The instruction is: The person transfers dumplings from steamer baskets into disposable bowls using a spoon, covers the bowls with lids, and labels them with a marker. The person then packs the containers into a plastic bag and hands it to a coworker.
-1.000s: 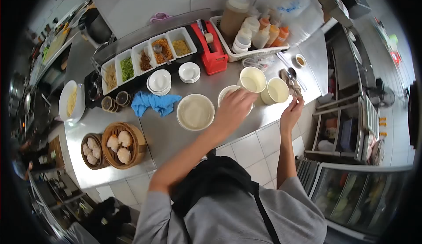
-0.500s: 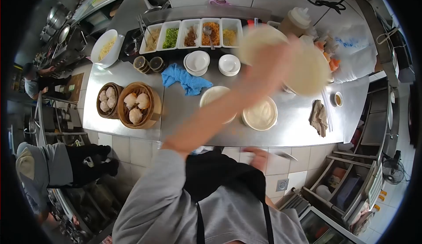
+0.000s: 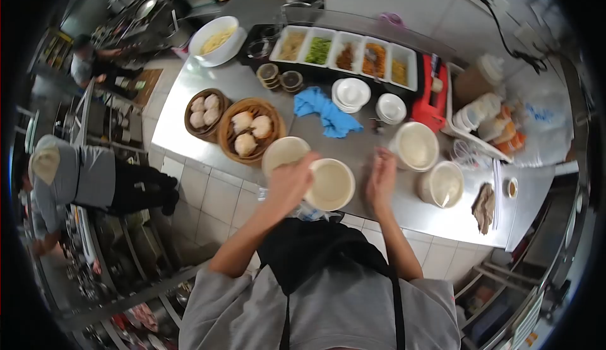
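My left hand (image 3: 291, 184) is closed on the rims of two cream-coloured round tubs, one tub (image 3: 284, 150) behind it and another tub (image 3: 330, 184) to its right. Both are over the counter's front edge, and their insides look plain and pale. To their right, my right hand (image 3: 381, 178) is curled with fingers together; what it holds, if anything, is blurred. Beyond it stand a tub (image 3: 415, 147) and, nearer the edge, another tub (image 3: 442, 184), both with something pale inside.
Bamboo steamers (image 3: 251, 129) with dumplings sit left. Behind are a blue cloth (image 3: 328, 111), small white dishes (image 3: 351, 94), topping trays (image 3: 319, 49) and a red holder (image 3: 432, 97). A brown cloth (image 3: 483, 208) lies right. Co-workers (image 3: 95, 173) stand at left.
My left hand has swung from the far right back to the front edge, bringing two tubs. My right hand has risen over the counter; the shiny metal piece beside it is no longer plain to see.
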